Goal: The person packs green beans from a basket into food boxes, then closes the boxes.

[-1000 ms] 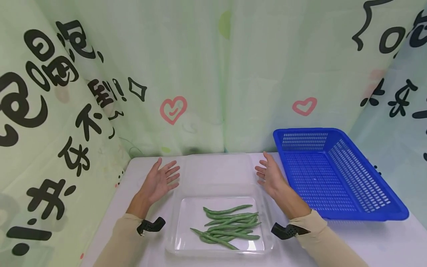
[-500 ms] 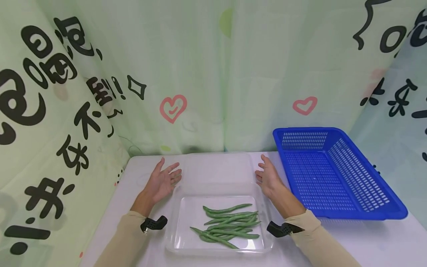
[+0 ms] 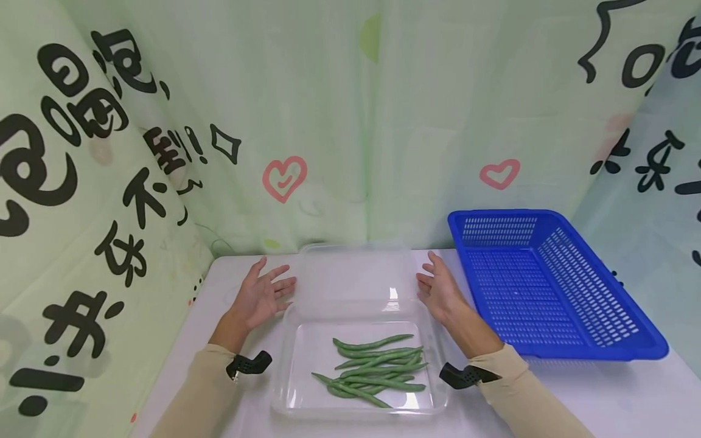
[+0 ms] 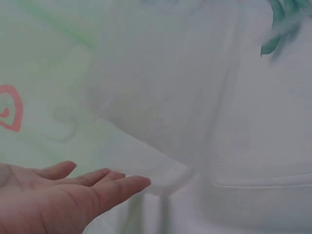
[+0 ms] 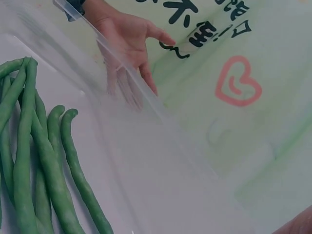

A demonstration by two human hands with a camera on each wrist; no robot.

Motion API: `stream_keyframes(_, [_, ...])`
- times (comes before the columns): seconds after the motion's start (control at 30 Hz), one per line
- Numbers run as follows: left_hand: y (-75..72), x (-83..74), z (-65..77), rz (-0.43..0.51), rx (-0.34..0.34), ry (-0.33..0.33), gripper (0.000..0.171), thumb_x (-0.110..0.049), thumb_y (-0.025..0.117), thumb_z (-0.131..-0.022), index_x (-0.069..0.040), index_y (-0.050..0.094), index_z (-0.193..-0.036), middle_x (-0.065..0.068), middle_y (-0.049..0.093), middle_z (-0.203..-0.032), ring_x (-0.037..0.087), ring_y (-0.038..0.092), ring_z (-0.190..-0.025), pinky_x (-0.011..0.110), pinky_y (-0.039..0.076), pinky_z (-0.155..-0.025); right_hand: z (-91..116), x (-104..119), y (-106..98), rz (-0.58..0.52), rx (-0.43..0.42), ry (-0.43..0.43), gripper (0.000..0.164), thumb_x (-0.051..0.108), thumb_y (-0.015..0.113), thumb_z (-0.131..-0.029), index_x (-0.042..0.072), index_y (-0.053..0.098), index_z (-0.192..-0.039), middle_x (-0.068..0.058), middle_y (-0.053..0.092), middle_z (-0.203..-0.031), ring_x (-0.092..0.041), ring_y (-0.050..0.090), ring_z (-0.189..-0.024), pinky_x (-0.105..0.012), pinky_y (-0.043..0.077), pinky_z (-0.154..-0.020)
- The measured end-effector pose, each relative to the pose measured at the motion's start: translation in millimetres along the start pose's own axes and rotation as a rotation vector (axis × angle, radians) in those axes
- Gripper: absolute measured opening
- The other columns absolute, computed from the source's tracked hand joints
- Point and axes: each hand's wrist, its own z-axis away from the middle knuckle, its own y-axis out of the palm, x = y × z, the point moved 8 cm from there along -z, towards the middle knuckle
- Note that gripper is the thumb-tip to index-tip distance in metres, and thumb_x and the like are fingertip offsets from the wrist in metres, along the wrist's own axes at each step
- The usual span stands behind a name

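Observation:
A clear plastic box stands in front of me, its clear lid folded back away from me. Inside lie several green beans, loosely bunched; they show large in the right wrist view too. My left hand is spread beside the box's left rear corner, palm turned inward, thumb up. Mirroring it on the right, my right hand has its fingertips close by the lid's side. Both hands hold nothing. In the right wrist view, part of the left hand shows through the clear plastic.
A blue perforated basket stands at the right, tilted in view, near the right forearm. A white table bears everything. Pale green curtains with black writing and pink hearts hang behind and at both sides.
The lid's far edge stands slightly higher, and a bright reflection now shows on it. My hands have shifted only a little, still spread on both sides.

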Motion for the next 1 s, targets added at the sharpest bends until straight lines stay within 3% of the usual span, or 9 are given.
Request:
stream_keyframes(0.13, [4.3,-11.2,3.2,0.004,0.023,0.04,0.087,-0.063,0.028,-0.103,-0.008,0.0,-0.163,0.023,0.004,-0.168,0.035,0.001,-0.156,0.064,0.005,-0.122,2,6,1,-0.026,0.007,-0.039,0.08,0.05,0.031,-0.107,-0.002,0.004,-0.161,-0.023,0.01,-0.162,-0.035,0.009,-0.151,-0.048,0.01,-0.126])
stream_keyframes(0.27, [10.6,-22.2,7.6,-0.004,0.059,0.084,0.084,-0.061,0.025,-0.105,-0.008,-0.002,-0.163,0.02,0.002,-0.169,0.034,0.0,-0.157,0.064,0.005,-0.122,5,15,1,-0.022,0.003,-0.077,0.078,0.048,0.031,-0.107,-0.006,0.011,-0.159,-0.013,0.029,-0.142,-0.03,0.021,-0.141,-0.047,0.017,-0.125])
stream_keyframes(0.4, [17.1,-32.9,11.5,-0.003,0.088,0.13,0.083,-0.061,0.023,-0.105,-0.006,-0.004,-0.163,0.021,0.001,-0.169,0.034,-0.002,-0.157,0.063,0.002,-0.122,8,24,1,-0.008,0.011,-0.109,0.076,0.049,0.03,-0.108,-0.007,0.018,-0.158,-0.006,0.034,-0.128,-0.024,0.028,-0.13,-0.044,0.022,-0.124])
stream_keyframes(0.73, [27.0,-46.1,18.4,-0.015,0.086,0.184,0.083,-0.061,0.022,-0.105,-0.005,0.001,-0.163,0.019,0.006,-0.169,0.033,0.004,-0.157,0.065,0.005,-0.121,11,40,0,0.005,0.018,-0.155,0.074,0.049,0.029,-0.108,-0.007,0.023,-0.157,-0.011,0.035,-0.138,-0.024,0.032,-0.129,-0.042,0.026,-0.122])
stream_keyframes(1.0, [26.7,-49.0,21.2,-0.004,0.065,0.204,0.081,-0.06,0.023,-0.105,-0.005,0.007,-0.163,0.018,0.013,-0.169,0.03,0.011,-0.156,0.066,0.01,-0.12,11,42,2,-0.013,0.046,-0.151,0.076,0.05,0.027,-0.108,-0.005,0.017,-0.159,-0.02,0.013,-0.162,-0.03,0.017,-0.147,-0.04,0.021,-0.124])
